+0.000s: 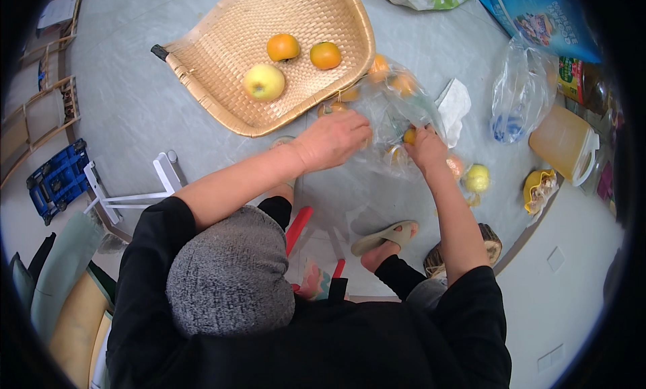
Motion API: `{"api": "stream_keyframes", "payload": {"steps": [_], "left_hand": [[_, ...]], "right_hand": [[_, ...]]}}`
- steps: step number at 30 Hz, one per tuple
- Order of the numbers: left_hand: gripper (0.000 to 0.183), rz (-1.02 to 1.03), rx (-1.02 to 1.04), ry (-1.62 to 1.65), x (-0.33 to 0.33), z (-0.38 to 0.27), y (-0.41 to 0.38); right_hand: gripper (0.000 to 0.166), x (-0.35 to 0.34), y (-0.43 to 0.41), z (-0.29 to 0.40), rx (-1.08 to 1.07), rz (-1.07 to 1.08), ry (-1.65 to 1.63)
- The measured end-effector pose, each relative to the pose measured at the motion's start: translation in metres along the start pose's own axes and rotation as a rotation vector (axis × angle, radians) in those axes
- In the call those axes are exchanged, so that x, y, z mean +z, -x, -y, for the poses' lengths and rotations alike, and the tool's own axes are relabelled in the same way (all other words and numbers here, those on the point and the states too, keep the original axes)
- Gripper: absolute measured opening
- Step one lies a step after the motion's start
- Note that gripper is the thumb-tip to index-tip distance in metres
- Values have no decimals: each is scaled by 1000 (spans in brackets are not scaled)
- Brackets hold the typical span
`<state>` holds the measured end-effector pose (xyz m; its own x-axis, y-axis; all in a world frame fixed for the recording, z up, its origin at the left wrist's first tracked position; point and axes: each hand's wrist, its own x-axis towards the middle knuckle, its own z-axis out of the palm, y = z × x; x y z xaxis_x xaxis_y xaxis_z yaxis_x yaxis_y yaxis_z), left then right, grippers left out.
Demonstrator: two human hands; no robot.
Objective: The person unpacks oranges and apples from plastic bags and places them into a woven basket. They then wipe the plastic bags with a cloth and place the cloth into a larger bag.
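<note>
A woven scoop-shaped basket [217, 81] lies on the floor, holding two orange persimmons [325, 55] and a yellow-green apple [264, 83]. Beside its near right rim is a clear plastic bag [386, 109] with several orange fruits around and inside it. My left hand [333, 141] pinches the left side of this bag; its fingertips are partly hidden. Over the bag's right part, my right hand [429, 148] grips a small orange persimmon [410, 136]. Just right of that wrist sit a reddish fruit [454, 166] and a wrapped yellow-green fruit [477, 178].
A crumpled white tissue [454, 109] lies right of the bag. Farther right are another clear bag [522, 94], a jug of amber liquid [560, 142] and a blue printed bag [550, 23]. White metal legs [136, 192] and a blue folding trolley [58, 179] stand left.
</note>
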<state>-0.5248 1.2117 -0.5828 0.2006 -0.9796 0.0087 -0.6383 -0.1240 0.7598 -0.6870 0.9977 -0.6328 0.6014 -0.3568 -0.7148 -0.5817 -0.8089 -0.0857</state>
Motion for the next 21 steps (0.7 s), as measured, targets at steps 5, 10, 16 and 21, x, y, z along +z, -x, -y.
{"api": "stream_keyframes", "payload": {"steps": [5,10,16,21], "left_hand": [[38,244,-18,-176,26,1,16],[41,412,-126,-45,33,5,28],[49,263,-969,1503,22,-1,10],[47,159,-930,1815,4,1,12]], "right_hand": [[42,-22,17,-3,-237,-112,-251],[33,-21,24,-8,16,322,-1474],[37,-28,40,44,68,356,-1650],[32,-49,55,59,-160,-114,-1030]]}}
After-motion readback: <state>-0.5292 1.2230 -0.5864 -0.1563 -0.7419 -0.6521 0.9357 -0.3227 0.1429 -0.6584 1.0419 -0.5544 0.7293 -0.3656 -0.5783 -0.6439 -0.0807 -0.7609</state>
